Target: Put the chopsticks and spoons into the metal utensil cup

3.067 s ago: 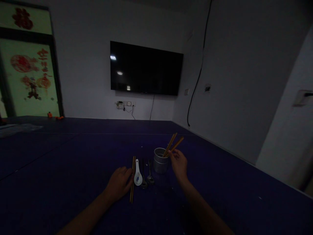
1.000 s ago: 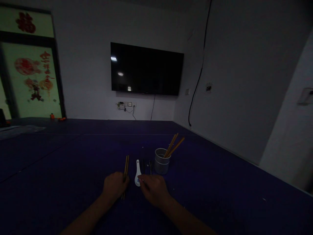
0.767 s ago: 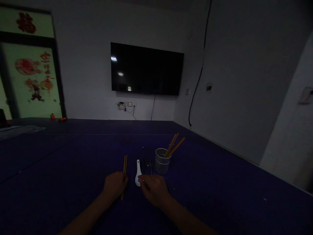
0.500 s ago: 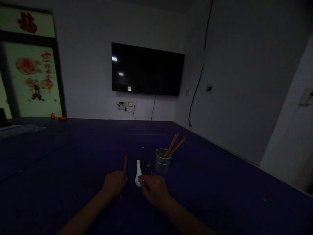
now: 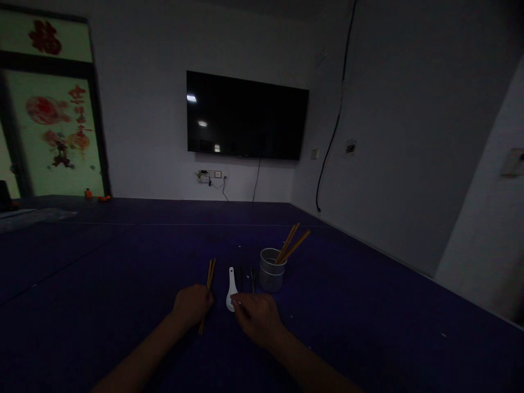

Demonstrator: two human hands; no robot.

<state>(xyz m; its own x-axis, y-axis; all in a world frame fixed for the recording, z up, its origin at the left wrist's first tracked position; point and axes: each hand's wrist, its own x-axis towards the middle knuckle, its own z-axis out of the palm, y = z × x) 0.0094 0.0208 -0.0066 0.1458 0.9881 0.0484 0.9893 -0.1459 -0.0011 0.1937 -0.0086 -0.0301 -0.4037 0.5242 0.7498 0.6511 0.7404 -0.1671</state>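
My left hand (image 5: 193,303) is closed around a pair of wooden chopsticks (image 5: 210,273), whose tips stick out above and below the fist. To their right a white ceramic spoon (image 5: 232,283) lies with its bowl towards me. My right hand (image 5: 258,315) is at the spoon's bowl, fingers pinched together and partly covering it; what they hold, if anything, is too dark to make out. Beyond that hand lie a thin dark utensil (image 5: 241,279) and a slim metallic one (image 5: 252,279), their near ends hidden. Behind them stands a grey metal cup (image 5: 271,278) with several chopsticks (image 5: 295,245) leaning in it.
A dark blue-purple tabletop (image 5: 164,245) stretches to the walls. Clear plastic (image 5: 36,218) and small orange objects (image 5: 96,195) lie at the far left. A black television (image 5: 248,115) hangs on the back wall, and a cable (image 5: 329,147) hangs at the right.
The chopsticks in my left hand have parted slightly, so two separate tips now show. My right hand has barely moved.
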